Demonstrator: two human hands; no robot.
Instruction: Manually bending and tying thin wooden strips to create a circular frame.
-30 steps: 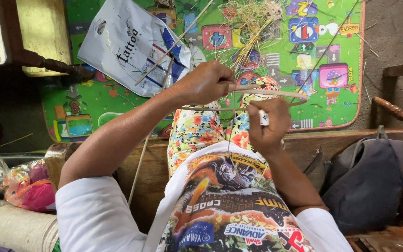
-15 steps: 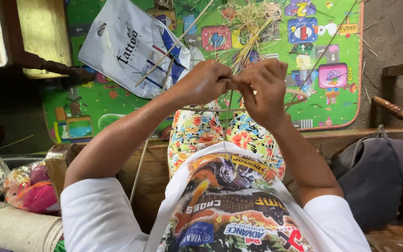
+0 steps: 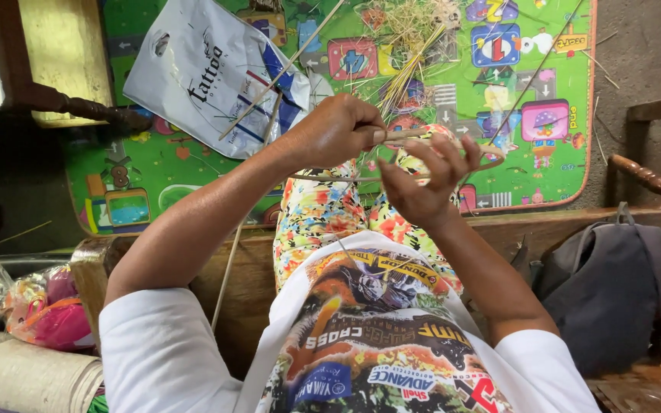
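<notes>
My left hand (image 3: pixel 337 130) is closed around a thin tan cane strip (image 3: pixel 491 157) that runs to the right and curls into a loop. My right hand (image 3: pixel 422 183) sits just below and right of it, fingers spread, their tips resting against the strip. A second thin strip (image 3: pixel 323 177) runs level under both hands. Both hands hover above my knees in flowered trousers (image 3: pixel 323 222). A fine strand (image 3: pixel 342 248) trails from my right hand down to my printed shirt.
A green play mat (image 3: pixel 552 76) covers the floor ahead, with a white plastic bag (image 3: pixel 200 69), long sticks (image 3: pixel 284 65) and a heap of straw fibres (image 3: pixel 403 30). A grey backpack (image 3: pixel 606 291) lies at right on the wooden bench (image 3: pixel 568 226). Pink bags (image 3: pixel 47 313) lie at left.
My right hand rose from near my knee to meet my left hand, closed beside it, and has now spread its fingers. My left hand stayed in place on the strip.
</notes>
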